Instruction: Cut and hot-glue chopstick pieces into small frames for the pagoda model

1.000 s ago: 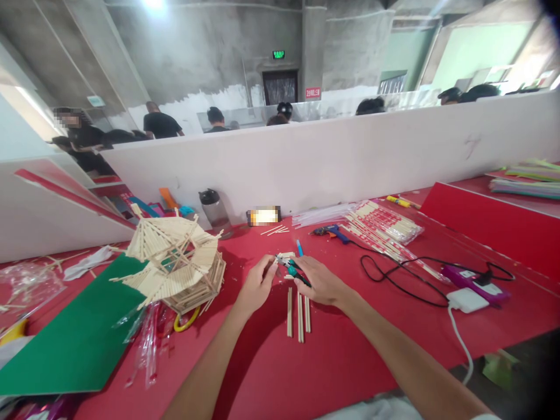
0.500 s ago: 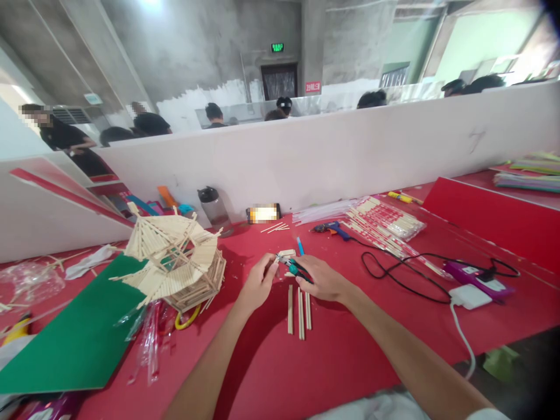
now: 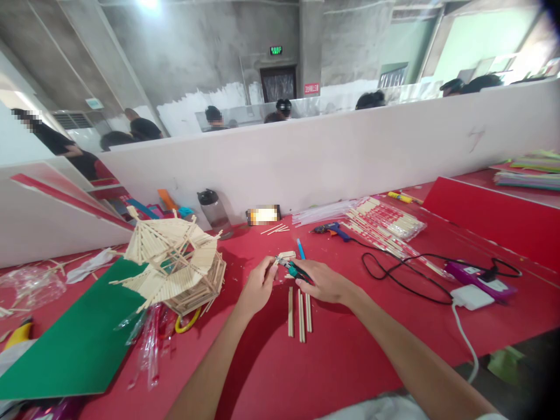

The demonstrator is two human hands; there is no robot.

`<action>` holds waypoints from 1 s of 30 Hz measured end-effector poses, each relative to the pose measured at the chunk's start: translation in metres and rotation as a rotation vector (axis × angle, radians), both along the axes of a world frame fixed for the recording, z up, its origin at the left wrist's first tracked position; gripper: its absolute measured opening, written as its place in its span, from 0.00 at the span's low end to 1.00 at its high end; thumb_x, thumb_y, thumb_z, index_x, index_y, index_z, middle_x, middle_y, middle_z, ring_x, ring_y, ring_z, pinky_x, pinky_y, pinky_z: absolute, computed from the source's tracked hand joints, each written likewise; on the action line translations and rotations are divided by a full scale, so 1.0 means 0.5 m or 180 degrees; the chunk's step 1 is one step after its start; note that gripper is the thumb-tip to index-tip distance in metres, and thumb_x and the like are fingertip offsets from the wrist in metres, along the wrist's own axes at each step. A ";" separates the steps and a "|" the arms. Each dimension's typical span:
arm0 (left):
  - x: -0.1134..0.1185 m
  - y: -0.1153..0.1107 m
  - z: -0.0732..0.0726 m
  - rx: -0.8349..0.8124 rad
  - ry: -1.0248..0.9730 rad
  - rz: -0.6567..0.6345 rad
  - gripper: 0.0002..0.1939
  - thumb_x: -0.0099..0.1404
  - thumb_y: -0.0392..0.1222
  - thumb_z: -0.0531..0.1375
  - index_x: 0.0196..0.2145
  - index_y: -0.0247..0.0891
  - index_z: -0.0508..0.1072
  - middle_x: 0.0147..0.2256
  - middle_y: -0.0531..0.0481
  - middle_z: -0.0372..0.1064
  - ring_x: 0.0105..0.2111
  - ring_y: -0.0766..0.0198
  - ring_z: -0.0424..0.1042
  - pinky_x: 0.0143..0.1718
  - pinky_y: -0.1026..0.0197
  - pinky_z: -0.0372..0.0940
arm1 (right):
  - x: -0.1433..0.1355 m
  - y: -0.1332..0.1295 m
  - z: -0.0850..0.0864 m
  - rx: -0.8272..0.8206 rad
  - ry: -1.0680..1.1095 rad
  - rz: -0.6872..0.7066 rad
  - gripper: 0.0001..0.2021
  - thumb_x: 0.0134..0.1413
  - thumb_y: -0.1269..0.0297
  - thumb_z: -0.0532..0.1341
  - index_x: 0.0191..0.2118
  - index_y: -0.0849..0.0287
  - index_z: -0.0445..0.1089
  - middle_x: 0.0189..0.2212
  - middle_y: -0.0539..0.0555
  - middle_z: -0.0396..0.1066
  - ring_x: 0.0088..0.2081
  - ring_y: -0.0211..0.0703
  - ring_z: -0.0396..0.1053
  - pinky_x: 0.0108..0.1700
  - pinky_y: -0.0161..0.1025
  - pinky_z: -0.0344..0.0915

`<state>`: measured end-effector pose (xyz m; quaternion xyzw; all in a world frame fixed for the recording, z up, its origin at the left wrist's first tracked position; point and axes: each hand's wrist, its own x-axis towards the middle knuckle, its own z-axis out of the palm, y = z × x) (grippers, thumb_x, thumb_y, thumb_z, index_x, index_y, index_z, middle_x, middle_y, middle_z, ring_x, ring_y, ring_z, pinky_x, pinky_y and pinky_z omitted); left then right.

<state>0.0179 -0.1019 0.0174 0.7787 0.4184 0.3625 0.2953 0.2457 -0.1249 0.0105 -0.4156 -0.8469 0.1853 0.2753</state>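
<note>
My right hand [image 3: 322, 281] is closed round the green-and-black handles of a pair of pliers [image 3: 292, 269], whose metal jaws point left. At the jaws, my left hand [image 3: 259, 284] pinches a thin wooden stick, mostly hidden by the fingers. Just beyond the pliers lie short pieces of pale wood [image 3: 287, 254] and a blue pen-like thing [image 3: 300, 248]. Nearer to me, several wooden sticks [image 3: 301, 318] lie in small upright rows on the red table [image 3: 280, 373].
A wooden stick model [image 3: 175, 262] of a tiered building stands left, beside a green board [image 3: 83, 332]. Behind are a bottle [image 3: 213, 207] and a phone [image 3: 263, 214]. At right lie a glue gun [image 3: 331, 229], bagged sticks [image 3: 389, 219], cables and a purple power strip [image 3: 479, 280].
Both hands stay almost in place, with the pliers still at the left fingertips. The person at the far left behind the partition has leaned further left.
</note>
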 end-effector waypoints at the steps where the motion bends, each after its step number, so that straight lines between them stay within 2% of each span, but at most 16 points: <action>1: -0.001 0.000 0.000 -0.0001 0.0005 0.0001 0.14 0.74 0.49 0.48 0.42 0.40 0.68 0.33 0.51 0.69 0.34 0.61 0.68 0.40 0.61 0.61 | 0.000 0.000 0.000 -0.0001 0.0007 0.0004 0.23 0.64 0.60 0.54 0.63 0.57 0.60 0.57 0.63 0.69 0.56 0.54 0.68 0.56 0.49 0.64; 6: 0.000 -0.001 -0.003 -0.0075 -0.0083 -0.0120 0.14 0.74 0.50 0.49 0.44 0.40 0.68 0.35 0.50 0.70 0.34 0.61 0.68 0.39 0.61 0.61 | 0.002 0.000 -0.001 0.0041 0.0083 0.0002 0.25 0.64 0.60 0.55 0.65 0.57 0.58 0.58 0.62 0.68 0.57 0.55 0.68 0.57 0.50 0.63; 11: 0.002 -0.003 -0.002 -0.0103 -0.0169 -0.0099 0.13 0.74 0.49 0.49 0.41 0.39 0.67 0.30 0.53 0.67 0.29 0.64 0.64 0.35 0.63 0.60 | 0.002 -0.002 0.003 0.0044 -0.0002 0.0002 0.24 0.63 0.59 0.56 0.63 0.56 0.61 0.57 0.62 0.69 0.56 0.55 0.69 0.56 0.48 0.64; 30: 0.005 -0.008 0.002 -0.0092 -0.0164 -0.0091 0.13 0.74 0.50 0.49 0.41 0.40 0.66 0.32 0.52 0.66 0.32 0.63 0.65 0.38 0.62 0.60 | 0.005 0.004 0.001 0.0053 0.0080 0.0063 0.24 0.63 0.61 0.56 0.64 0.55 0.60 0.58 0.61 0.69 0.57 0.54 0.69 0.57 0.49 0.64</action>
